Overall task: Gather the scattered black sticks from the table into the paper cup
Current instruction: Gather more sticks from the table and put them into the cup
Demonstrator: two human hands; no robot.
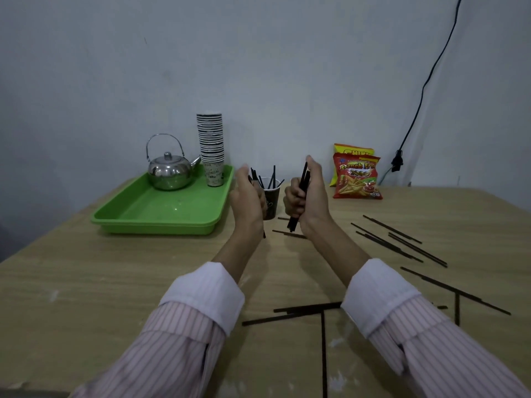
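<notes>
A dark paper cup point(271, 202) stands upright on the tabletop point(115, 282) toward the far edge, just beside the right rim of a green tray point(161, 216), and several black sticks point(272, 178) stand in it, leaning outward past its mouth. The left hand point(248, 196) is raised next to the cup, partly covering its left side, with its fingers closed around a few black sticks whose ends show above and below the palm; whether it touches the cup cannot be told. The right hand point(309, 199) is held up just right of the cup, clamped in a fist on a bundle of black sticks point(300, 196) that runs upright through the grip, the lower ends hanging just above the tabletop. The green tray holds a shiny metal teapot point(169, 170) with its handle raised and, at the far right corner of the tray, a tall stack of paper cups point(211, 147). Two snack bags point(356, 175) stand against the wall at the far edge, to the right of the hands. More loose black sticks point(396, 239) lie scattered toward the right edge of the tabletop, others point(304, 310) lie near the front edge between and under the striped sleeves, and a couple lie just beneath the hands.
</notes>
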